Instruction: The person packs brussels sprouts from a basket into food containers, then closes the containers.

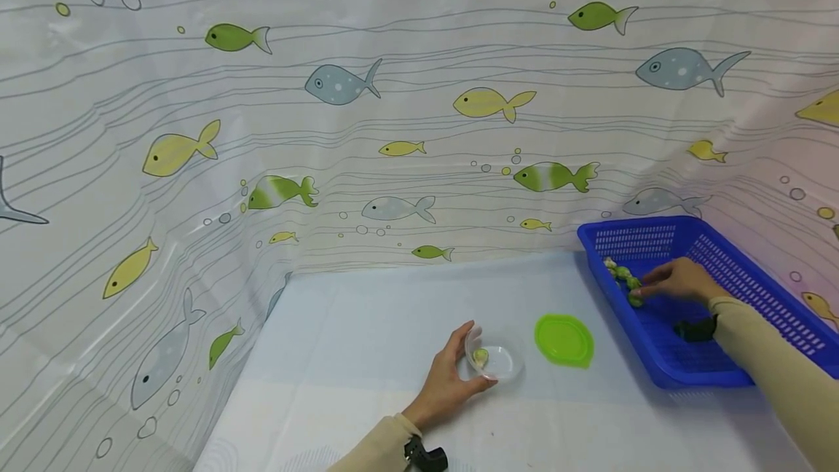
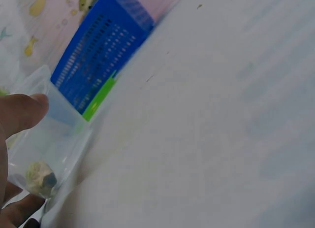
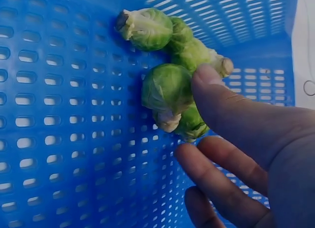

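My left hand (image 1: pixel 446 387) grips a small clear plastic container (image 1: pixel 507 364), thumb on the near side and fingers on the far side. Inside the container lies one Brussels sprout (image 1: pixel 481 358), also visible through the wall in the left wrist view. Over at the right, my right hand (image 1: pixel 684 281) is inside a blue perforated basket (image 1: pixel 631 341), at a cluster of several Brussels sprouts (image 3: pixel 167 87). Its thumb and fingers are spread apart beside the sprouts in the right wrist view. The thumb tip overlaps one sprout there; whether it touches is unclear.
A bright green lid (image 1: pixel 565 341) lies flat on the white-covered table (image 1: pixel 354 333), between the container and the basket. Behind the table hangs a fish-patterned sheet (image 1: pixel 419 122). Black straps (image 1: pixel 426 455) circle both wrists.
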The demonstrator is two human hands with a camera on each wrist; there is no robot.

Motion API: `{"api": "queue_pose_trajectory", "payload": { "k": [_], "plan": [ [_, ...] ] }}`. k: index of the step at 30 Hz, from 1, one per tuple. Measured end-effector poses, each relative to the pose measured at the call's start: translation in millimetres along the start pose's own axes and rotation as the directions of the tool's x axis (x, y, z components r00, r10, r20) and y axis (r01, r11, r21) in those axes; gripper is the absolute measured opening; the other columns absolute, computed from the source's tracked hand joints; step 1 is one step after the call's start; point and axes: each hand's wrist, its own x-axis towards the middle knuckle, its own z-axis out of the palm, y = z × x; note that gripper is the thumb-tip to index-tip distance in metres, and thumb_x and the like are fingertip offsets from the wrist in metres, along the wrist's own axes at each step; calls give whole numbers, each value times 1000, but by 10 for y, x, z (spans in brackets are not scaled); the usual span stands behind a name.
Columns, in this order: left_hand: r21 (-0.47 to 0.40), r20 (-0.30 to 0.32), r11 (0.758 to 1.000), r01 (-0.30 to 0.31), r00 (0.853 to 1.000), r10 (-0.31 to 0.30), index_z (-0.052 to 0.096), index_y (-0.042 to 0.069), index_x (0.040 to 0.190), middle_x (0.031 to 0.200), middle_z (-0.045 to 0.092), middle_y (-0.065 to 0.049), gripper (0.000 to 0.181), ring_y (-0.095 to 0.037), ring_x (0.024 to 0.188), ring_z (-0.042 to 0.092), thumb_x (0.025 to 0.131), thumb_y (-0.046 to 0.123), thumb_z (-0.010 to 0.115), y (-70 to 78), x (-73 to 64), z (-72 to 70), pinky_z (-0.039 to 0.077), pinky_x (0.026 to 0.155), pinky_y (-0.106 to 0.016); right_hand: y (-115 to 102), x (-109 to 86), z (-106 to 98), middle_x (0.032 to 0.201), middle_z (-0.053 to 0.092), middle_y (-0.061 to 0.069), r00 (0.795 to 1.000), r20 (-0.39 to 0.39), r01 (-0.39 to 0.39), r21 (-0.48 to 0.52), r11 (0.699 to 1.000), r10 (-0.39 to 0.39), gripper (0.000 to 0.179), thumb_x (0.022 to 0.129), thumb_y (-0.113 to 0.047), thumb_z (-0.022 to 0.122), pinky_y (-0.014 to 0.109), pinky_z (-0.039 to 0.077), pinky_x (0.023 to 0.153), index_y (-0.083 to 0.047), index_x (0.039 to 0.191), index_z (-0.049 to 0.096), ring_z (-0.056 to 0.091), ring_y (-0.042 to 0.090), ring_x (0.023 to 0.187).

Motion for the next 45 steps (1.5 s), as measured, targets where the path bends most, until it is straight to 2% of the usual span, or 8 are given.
{"api": "queue_pose_trajectory", "payload": {
  "k": [5,10,19,27,34,45],
  "plan": [
    [9,1,1000,6,1000,-6,33,0,162,160,50,-23,95,-40,148,51,87,20,88,7,3,2,40,125,-43,16,17,13,121,73,33,1000,15,-6,-20,1000,7,64,86,-56,84,69,55,90,3,111,80,63,59,114],
    [-5,7,999,32,999,-32,33,1,162,161,50,-20,97,-37,149,49,86,18,89,13,3,-2,39,126,-42,-8,0,19,121,72,33,1000,18,-19,-15,1000,20,61,85,-56,84,69,55,90,1,108,82,64,58,113],
    [-22,9,999,47,999,-46,32,2,163,162,50,-17,98,-34,150,49,85,17,89,32,-1,4,38,126,-41,-54,-41,12,121,72,34,999,48,4,9,1000,-5,55,90,-49,82,67,57,88,3,110,80,66,57,112],
    [-25,9,998,53,999,-53,32,2,163,162,50,-17,98,-33,150,49,85,18,89,48,-8,3,37,127,-40,-31,-28,20,119,74,31,997,77,20,18,1000,-21,57,89,-46,84,68,56,92,5,113,79,65,56,114],
    [-15,4,999,52,999,-52,33,2,163,162,51,-15,98,-32,149,50,85,18,89,46,-2,-2,38,126,-41,-89,-43,16,115,75,30,996,80,30,35,999,-33,53,89,-36,86,68,55,94,9,113,76,67,53,111],
    [-2,2,998,65,998,-65,33,4,163,162,51,-14,98,-31,149,50,85,21,90,43,-12,1,38,126,-41,-47,-40,26,123,72,33,995,97,22,37,999,-26,58,87,-41,86,71,53,95,7,119,75,62,58,118]
  ]
}}
